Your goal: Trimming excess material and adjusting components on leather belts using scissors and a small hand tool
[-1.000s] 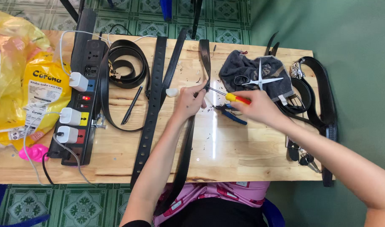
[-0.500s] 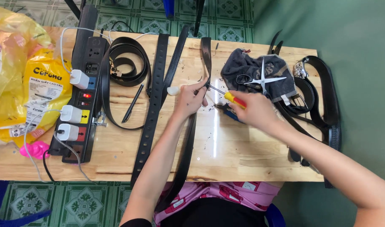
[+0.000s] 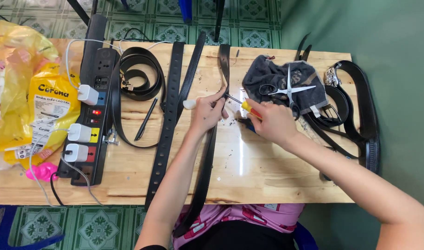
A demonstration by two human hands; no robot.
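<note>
Fingers [image 3: 217, 98] of the left hand [image 3: 207, 113] pinch the belt [image 3: 207, 162] near its far end, pressing the strap flat on the table [image 3: 263, 180], while the right hand [image 3: 272, 122] is closed around a yellow-handled screwdriver [image 3: 249, 109] whose thin shaft points left at the strap beside those fingers. That belt runs from the far edge of the table, under the left hand, and hangs off the near edge toward the person's lap. It looks like dark leather: light, limp along its length but stiff enough across its width to lie flat, smooth and likely a little slippery, so pinning it close to the tool tip seems the surest hold. Dark crumbs lie on the wood around the hands. Left of it lie two more straps [image 3: 168, 120], a pen [image 3: 145, 120] and a coiled belt [image 3: 138, 76], then a power strip [image 3: 89, 106] with chargers. Right of the hands, scissors [image 3: 288, 89] rest on a grey cloth [image 3: 281, 76], with further belts [image 3: 360, 115] beyond.
</note>
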